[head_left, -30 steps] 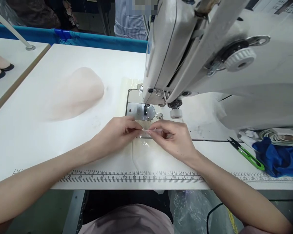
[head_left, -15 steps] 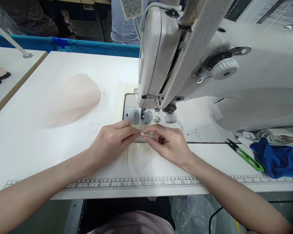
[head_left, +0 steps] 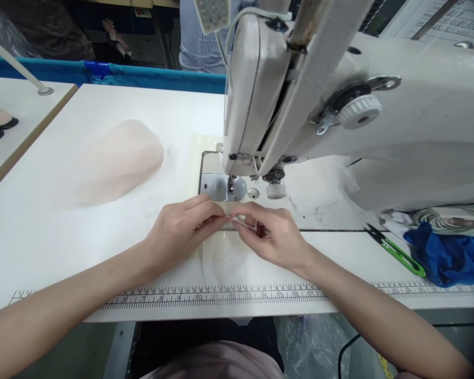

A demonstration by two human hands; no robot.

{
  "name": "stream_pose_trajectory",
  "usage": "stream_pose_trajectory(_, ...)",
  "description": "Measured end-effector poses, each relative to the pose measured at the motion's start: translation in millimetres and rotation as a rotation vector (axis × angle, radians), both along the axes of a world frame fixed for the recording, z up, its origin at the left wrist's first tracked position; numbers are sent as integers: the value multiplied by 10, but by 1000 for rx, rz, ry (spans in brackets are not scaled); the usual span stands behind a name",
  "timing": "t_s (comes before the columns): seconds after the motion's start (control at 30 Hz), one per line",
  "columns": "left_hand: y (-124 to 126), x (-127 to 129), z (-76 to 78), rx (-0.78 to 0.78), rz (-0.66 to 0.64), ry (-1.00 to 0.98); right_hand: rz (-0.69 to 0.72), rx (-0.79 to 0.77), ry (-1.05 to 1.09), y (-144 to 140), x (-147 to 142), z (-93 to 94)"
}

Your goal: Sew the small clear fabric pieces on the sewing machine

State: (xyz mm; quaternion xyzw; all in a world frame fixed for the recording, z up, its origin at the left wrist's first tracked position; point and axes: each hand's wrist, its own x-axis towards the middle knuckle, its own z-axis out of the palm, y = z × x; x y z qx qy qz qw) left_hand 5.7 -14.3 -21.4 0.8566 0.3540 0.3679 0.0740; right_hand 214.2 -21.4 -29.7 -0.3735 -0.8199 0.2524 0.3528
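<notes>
First, at left, a sheer pale piece (head_left: 130,158) lies on the white table (head_left: 55,231), apart from my hands. My left hand (head_left: 181,229) pinches the left part of a thin whitish strip (head_left: 245,225) between thumb and forefinger. The strip lies between both hands, on my side of the needle plate (head_left: 215,185); its long axis runs roughly left to right, slanting slightly toward me. My right hand (head_left: 274,229) grasps its right part, fingers curled; neither hand is clearly nearer.
</notes>
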Motion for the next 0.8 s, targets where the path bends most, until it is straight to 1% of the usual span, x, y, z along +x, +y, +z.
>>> stream_pose_trajectory(0.17, -25, -10, 26, -27, -13, 9, -29, 44, 20, -5, 4, -3)
stream_pose_trajectory(0.43, -29, -17, 36, -15, -14, 34, -71, 200, 62, 0, 8, 5)
stream_pose_trajectory(0.53, -42, -4, 54, -44, 0, 29, -64, 336, 17, 11, 22, -9)
stream_pose_trajectory(0.6, -47, 4, 53, -75, 6, 24, -52, 476, -42, 15, 40, -10)
stream_pose_trajectory(0.7, -45, 8, 22, -69, -49, 1, -17, 686, -143, 15, 71, 26)
stream_pose_trajectory(0.8, -47, 5, -8, -57, -91, -30, 45, 816, -233, 11, 90, 93)
